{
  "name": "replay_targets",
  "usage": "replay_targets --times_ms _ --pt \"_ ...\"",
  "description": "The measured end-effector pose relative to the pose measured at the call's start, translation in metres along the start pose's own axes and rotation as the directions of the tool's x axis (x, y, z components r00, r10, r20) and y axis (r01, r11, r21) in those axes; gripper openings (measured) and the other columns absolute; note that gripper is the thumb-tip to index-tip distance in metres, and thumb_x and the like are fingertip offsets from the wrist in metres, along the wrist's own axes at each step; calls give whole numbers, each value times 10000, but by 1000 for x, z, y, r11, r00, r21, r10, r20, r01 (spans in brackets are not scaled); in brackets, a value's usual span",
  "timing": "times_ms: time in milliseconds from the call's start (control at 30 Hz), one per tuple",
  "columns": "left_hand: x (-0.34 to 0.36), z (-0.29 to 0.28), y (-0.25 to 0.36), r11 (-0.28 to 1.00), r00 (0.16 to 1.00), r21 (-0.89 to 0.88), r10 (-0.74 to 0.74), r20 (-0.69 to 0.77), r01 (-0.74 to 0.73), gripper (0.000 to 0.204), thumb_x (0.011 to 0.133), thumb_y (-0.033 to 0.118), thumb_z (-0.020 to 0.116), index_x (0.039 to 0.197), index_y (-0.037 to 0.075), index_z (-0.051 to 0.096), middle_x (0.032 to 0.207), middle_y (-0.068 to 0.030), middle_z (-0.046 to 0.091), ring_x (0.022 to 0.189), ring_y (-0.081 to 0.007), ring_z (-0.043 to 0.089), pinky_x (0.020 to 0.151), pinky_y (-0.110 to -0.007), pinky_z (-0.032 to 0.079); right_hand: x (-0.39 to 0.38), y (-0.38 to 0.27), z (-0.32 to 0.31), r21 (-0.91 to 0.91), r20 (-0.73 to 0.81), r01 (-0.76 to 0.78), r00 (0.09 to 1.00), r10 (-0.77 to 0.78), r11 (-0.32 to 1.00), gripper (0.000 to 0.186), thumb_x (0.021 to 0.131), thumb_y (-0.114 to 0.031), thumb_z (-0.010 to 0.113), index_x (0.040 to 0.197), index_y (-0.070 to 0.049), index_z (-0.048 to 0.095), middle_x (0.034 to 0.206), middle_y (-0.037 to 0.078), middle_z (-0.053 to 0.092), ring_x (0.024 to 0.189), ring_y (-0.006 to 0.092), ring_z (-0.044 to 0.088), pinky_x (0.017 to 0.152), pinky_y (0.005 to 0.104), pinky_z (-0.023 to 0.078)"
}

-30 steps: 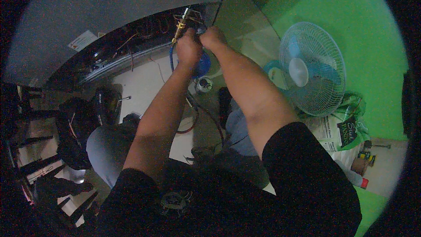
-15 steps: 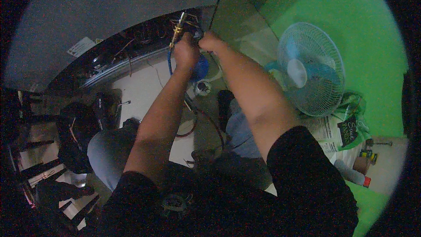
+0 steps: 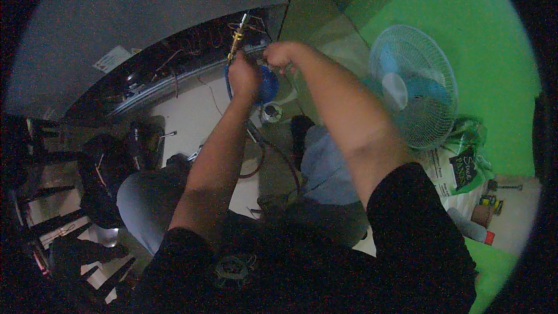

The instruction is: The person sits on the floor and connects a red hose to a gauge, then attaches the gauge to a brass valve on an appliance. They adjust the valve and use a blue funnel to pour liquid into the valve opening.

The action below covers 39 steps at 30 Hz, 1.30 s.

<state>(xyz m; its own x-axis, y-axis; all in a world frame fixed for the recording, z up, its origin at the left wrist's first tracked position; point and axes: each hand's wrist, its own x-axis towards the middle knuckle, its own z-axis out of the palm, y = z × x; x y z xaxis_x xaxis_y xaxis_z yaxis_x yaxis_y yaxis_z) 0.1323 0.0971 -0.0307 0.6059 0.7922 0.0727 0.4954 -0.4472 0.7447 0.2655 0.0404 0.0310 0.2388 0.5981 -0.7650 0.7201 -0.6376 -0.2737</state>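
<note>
Gripped in my left hand [image 3: 245, 75] is a brass-and-steel torch [image 3: 237, 38] with a hose, pointing upward beside bent copper tubing [image 3: 258, 22] in the open dark base of a large grey appliance [image 3: 163, 6]. My right hand [image 3: 278, 57] is closed just right of the torch, below the tubing; what its fingers hold is too small and dim to make out. A round blue cylinder [image 3: 268, 84] sits beneath my hands, with a small metal can [image 3: 271, 113] below it. Hoses [image 3: 261, 145] run down between my knees across the floor.
A standing fan [image 3: 414, 87] with blue blades is at the right by a green wall [image 3: 497, 52], near a green-and-white sack [image 3: 465, 163], small tools [image 3: 488, 209] and a red-capped bottle [image 3: 471, 227]. Dark bags [image 3: 102, 174] and black slatted things [image 3: 52, 209] lie at the left.
My two hands have drifted slightly apart: the left a little downward with the torch still in it, the right a little down and to the right.
</note>
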Motion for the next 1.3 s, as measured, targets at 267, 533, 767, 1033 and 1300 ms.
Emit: replay_targets --times_ms 267,533,767,1033,1300 --pt "-19 -6 -12 999 1000 -26 -27 -14 26 248 795 82 590 1032 8 583 850 -242 666 828 -441 650 710 -518 503 -12 -29 20 6 -77 47 996 -47 999 482 842 -158 548 1309 -50 507 1220 157 600 878 297 659 612 452 578" --pt "-11 -17 -4 997 996 10 -82 -28 82 277 777 168 670 1007 30 602 845 -232 669 829 -429 654 709 -513 508 -5 -28 24 1 -88 21 996 -20 1000 370 843 -151 544 1175 7 582 1129 175 640 827 318 680 559 456 582" --pt "-11 -28 3 1000 999 -2 -6 42 6 178 792 201 661 924 83 650 885 -205 677 870 -409 657 732 -490 517 -33 -34 -7 -78 -77 -21 997 15 997 319 852 -222 644 1119 -47 631 961 144 670 713 292 684 564 460 562" --pt "-18 -29 1 969 984 -244 -84 -159 43 123 786 116 640 882 51 681 853 -153 689 795 -334 671 691 -448 529 -111 -45 -35 11 -420 87 905 -74 996 301 861 -266 675 1076 -61 626 795 90 653 617 194 639 504 387 490" --pt "-10 -23 -62 109 898 -899 78 434 425 203 873 190 594 1054 100 610 1006 -113 648 897 -286 637 744 -437 536 -181 -62 -3 201 -383 59 923 23 978 268 875 -280 662 1082 -115 622 919 69 646 666 179 653 504 354 478"
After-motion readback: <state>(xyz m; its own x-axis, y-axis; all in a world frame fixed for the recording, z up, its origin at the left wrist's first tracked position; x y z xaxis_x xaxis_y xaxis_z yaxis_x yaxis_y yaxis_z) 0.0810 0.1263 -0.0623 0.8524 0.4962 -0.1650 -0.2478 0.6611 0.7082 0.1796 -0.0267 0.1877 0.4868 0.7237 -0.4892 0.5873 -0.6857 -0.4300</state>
